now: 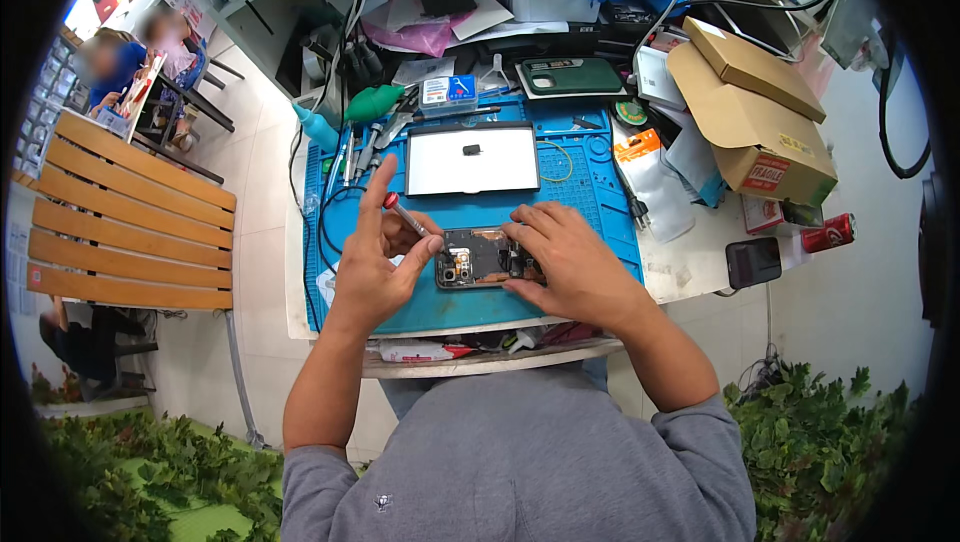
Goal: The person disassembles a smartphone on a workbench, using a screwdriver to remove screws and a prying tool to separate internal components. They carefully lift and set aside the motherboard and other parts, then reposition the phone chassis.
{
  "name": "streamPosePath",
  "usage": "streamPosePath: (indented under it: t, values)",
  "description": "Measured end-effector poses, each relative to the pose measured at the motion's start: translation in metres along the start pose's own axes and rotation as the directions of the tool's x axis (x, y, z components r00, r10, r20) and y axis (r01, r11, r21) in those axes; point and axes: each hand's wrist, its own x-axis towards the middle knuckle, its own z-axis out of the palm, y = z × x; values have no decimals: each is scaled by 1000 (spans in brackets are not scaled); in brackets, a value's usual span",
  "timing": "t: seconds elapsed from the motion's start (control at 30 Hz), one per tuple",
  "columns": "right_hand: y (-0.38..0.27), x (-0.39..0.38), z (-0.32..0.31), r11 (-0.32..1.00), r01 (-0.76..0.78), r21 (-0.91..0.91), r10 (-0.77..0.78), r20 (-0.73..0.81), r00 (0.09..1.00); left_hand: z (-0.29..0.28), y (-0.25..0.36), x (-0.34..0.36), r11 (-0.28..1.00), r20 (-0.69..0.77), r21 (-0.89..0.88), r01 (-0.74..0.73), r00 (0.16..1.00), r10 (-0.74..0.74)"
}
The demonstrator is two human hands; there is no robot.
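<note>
An opened smartphone (pixel 474 254) lies lengthwise on the blue repair mat (pixel 420 317), its inner parts and camera lenses bare. My left hand (pixel 372 267) pinches a slim screwdriver (pixel 408 216) with a red end cap, its forefinger stretched up past the cap. The screwdriver slants down toward the phone's left end; its tip is too small to make out. Across the phone's right end, my right hand (pixel 578 257) grips the frame between thumb and fingers, covering that part. Just beyond the phone, a white tray (pixel 470 174) with a dark rim bears a small black piece (pixel 472 150).
Beyond the tray are a green air blower (pixel 374 103), a blue bottle (pixel 316 127), a small parts case (pixel 448 93) and a green phone case (pixel 570 76). Cardboard boxes (pixel 755 132), a red can (pixel 828 233) and a dark phone (pixel 753 262) stand at right. People sit far left.
</note>
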Motion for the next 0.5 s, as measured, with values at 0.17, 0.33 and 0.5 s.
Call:
streamPosePath:
  t: [0.17, 0.33, 0.5]
  values:
    - [4, -4, 6, 1000, 7, 14, -7, -9, 1000, 13, -11, -19, 992, 58, 71, -105, 993, 101]
    - [5, -1, 7, 999, 0, 36, 0, 0, 1000, 17, -16, -25, 975, 44, 116, -189, 982, 185]
    - [4, -3, 7, 999, 0, 38, 0, -13, 1000, 10, -13, -28, 964, 40, 185, -192, 981, 188]
